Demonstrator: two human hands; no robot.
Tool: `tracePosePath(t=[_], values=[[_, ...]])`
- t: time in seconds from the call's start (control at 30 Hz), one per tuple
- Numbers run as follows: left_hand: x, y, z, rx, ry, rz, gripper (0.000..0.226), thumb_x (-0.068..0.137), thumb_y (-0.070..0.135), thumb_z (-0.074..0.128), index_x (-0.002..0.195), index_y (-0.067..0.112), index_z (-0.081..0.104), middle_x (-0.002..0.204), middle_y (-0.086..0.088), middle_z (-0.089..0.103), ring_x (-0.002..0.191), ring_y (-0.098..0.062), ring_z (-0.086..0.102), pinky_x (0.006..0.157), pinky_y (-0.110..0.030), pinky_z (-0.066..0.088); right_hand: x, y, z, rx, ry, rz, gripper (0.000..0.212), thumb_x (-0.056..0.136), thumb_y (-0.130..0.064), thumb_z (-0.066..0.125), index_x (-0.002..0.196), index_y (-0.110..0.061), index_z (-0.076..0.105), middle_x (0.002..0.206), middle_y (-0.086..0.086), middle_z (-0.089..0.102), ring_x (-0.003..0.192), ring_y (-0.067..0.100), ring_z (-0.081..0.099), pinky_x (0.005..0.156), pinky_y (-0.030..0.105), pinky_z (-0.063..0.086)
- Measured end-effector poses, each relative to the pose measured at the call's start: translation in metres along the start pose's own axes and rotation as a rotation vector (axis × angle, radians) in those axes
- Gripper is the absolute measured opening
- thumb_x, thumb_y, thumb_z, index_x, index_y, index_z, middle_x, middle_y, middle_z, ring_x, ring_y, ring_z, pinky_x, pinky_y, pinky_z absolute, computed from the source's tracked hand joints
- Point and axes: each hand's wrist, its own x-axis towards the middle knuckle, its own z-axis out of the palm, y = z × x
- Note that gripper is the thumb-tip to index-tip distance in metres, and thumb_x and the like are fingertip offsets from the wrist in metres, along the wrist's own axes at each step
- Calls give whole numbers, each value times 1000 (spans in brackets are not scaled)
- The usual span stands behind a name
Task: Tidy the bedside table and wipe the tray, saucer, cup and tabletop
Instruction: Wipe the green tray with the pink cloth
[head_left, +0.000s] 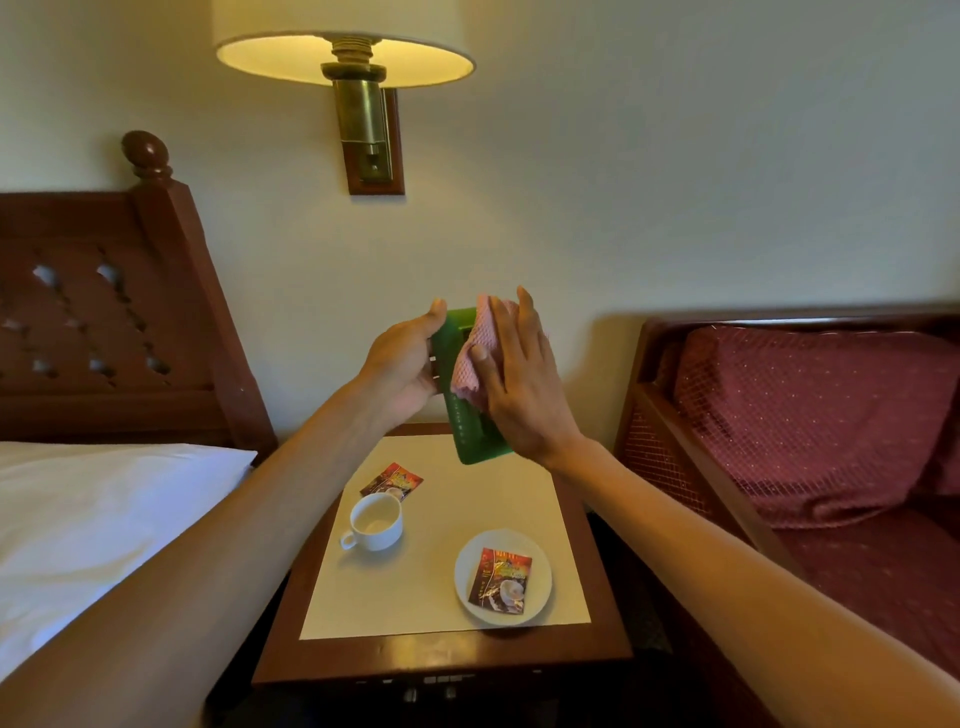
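My left hand (402, 364) grips the upper edge of a green tray (470, 431), held upright above the bedside table (447, 654). My right hand (524, 384) presses a pink cloth (475, 348) flat against the tray's face with straight fingers. Below, a white cup (375, 521) stands empty on the table's pale top. A white saucer (540, 577) at the front right carries a red sachet (501, 579). A second red sachet (392, 481) lies behind the cup.
A bed with a white pillow (104, 509) and a dark wooden headboard (104, 322) is to the left. A red cushioned wooden seat (810, 426) stands on the right. A lit wall lamp (345, 57) hangs above the table.
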Motion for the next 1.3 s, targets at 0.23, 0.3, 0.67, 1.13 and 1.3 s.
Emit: tracePosePath(t=[0.23, 0.3, 0.67, 1.13, 1.3], values=[[-5, -9, -1, -38, -98, -98, 34, 102, 29, 51, 119, 3, 62, 95, -14, 67, 88, -28, 66, 66, -39, 57, 3, 2, 0, 0, -68, -1, 67, 101, -56, 25, 155, -16, 24, 165, 6, 15, 153, 19, 8, 124, 45, 14], [-5, -9, 2, -13, -104, -91, 30, 103, 27, 49, 115, 4, 63, 90, -12, 67, 79, -24, 66, 61, -35, 56, 9, -3, 0, 80, -34, 87, 73, 95, -62, 23, 149, -14, 35, 161, 9, 26, 151, 23, 17, 122, 44, 20], [-3, -4, -2, 14, -82, -109, 41, 103, 31, 46, 129, 1, 57, 103, -15, 60, 94, -27, 61, 76, -38, 55, 1, -6, 4, -17, -30, -17, 60, 104, -46, 34, 155, -16, 22, 165, 6, 14, 153, 20, 8, 123, 49, 14], [5, 5, -2, -91, 70, 4, 31, 103, 32, 50, 102, 6, 66, 87, -9, 69, 85, -25, 66, 70, -36, 56, -8, -24, 15, -85, -37, -63, 65, 106, -44, 29, 159, -14, 8, 167, 5, -1, 154, 18, -6, 125, 43, 1], [6, 11, -4, -191, 133, 71, 30, 103, 33, 49, 107, 5, 60, 95, -11, 71, 94, -27, 70, 81, -41, 58, -20, -6, 19, -86, -88, -92, 68, 106, -47, 29, 159, -15, 0, 167, 2, -6, 153, 12, -11, 125, 43, 1]])
